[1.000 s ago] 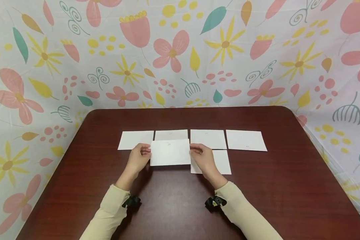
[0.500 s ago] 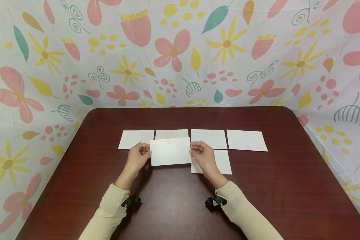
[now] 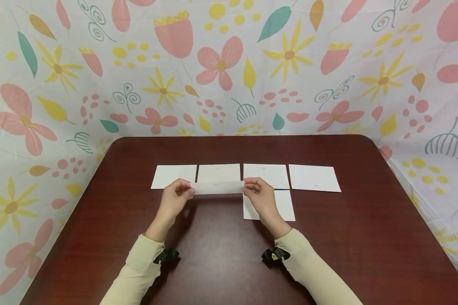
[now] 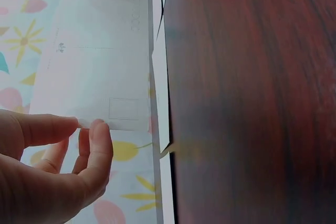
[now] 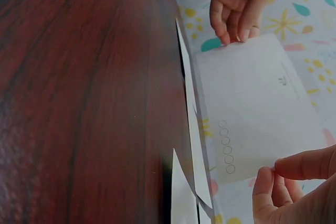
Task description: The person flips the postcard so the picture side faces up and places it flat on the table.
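Observation:
A blank white postcard (image 3: 217, 188) is held up between both hands above the table. My left hand (image 3: 173, 200) pinches its left edge between thumb and fingers. On the opposite edge my right hand (image 3: 263, 202) pinches it the same way. In the head view the card is steeply tilted and looks like a thin strip. Its printed side shows in the left wrist view, where the postcard (image 4: 94, 66) has a stamp box, a dividing line and small circles. The right wrist view also shows the circles on the postcard (image 5: 247, 108).
Several white cards lie in a row across the dark wooden table (image 3: 221, 262), among them a far-left card (image 3: 174, 176) and a far-right card (image 3: 314, 178). One nearer card (image 3: 285, 205) lies partly under my right hand. A flowered cloth (image 3: 229, 67) hangs behind.
The postcard has tipped from facing upward to nearly edge-on in the head view, uncovering more of the card behind it. Both hands have risen slightly and keep their grip.

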A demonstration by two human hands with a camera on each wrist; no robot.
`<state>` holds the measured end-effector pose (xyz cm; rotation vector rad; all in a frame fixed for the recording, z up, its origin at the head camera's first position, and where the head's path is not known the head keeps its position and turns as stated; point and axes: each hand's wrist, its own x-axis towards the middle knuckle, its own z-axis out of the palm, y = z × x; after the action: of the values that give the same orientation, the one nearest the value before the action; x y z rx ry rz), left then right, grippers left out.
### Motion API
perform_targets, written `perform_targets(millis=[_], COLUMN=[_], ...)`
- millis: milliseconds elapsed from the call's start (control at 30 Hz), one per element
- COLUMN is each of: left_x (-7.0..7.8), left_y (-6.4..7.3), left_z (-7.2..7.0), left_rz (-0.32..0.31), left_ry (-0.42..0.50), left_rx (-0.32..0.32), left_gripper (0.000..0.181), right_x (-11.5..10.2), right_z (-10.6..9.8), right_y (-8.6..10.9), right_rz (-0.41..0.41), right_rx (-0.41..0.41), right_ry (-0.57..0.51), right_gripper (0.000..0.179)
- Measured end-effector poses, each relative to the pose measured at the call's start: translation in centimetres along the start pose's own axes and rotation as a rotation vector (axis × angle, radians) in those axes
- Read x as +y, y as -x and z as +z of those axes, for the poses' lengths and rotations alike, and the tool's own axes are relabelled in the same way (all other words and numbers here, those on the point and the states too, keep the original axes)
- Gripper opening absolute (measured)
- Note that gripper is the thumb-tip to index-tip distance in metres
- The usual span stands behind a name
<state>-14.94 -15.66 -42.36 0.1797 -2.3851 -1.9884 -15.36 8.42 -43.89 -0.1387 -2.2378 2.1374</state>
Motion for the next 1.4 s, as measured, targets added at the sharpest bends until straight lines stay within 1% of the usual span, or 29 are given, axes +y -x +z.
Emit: perform_targets(millis=[167,333,500,567,700,800,933,1033,1133,1233,1400], left_x=[0.03,0.04,-0.01,-0.04,-0.08,-0.15,-0.15,-0.07,-0.03,-0.06,-0.25], left_y=[0.04,0.03,0.05,0.08,0.14,0.13,0.15,0.15,0.06,-0.02,0.00], left_z=[-0.02,-0.12,-0.28,-0.32,-0.32,-0.27,-0.23,-0.23,-0.23,-0.25,-0.35], left_rz=[0.012,0.000,-0.028,-0.029,-0.005,0.026,0.051,0.075,0.116,0.145,0.138], left_ry=[0.010,-0.002,-0.045,-0.065,-0.081,-0.098,-0.162,-0.217,-0.271,-0.318,-0.417], left_rx=[-0.001,-0.017,-0.020,-0.026,-0.038,-0.043,-0.039,-0.025,-0.015,-0.026,-0.062], left_gripper=[0.007,0.011,0.014,0.014,0.016,0.018,0.024,0.031,0.037,0.038,0.044], right_x=[-0.09,-0.18,-0.11,-0.11,-0.04,0.02,-0.06,-0.19,-0.23,-0.08,0.17], right_z=[-0.01,-0.06,-0.19,-0.23,-0.24,-0.19,-0.17,-0.11,0.02,0.12,0.25], right_y=[-0.10,-0.09,-0.02,0.03,0.09,0.14,0.24,0.24,0.18,0.20,0.40], right_rz=[0.014,0.033,0.049,0.048,0.031,-0.002,-0.026,-0.012,0.004,0.007,0.006], right_rx=[-0.009,-0.004,-0.007,-0.009,-0.018,-0.026,-0.024,-0.018,-0.020,-0.033,-0.068], right_ry=[-0.030,-0.044,-0.018,-0.006,0.019,0.035,0.065,0.096,0.129,0.169,0.223], right_gripper=[0.026,0.024,0.024,0.025,0.027,0.031,0.034,0.035,0.038,0.038,0.040])
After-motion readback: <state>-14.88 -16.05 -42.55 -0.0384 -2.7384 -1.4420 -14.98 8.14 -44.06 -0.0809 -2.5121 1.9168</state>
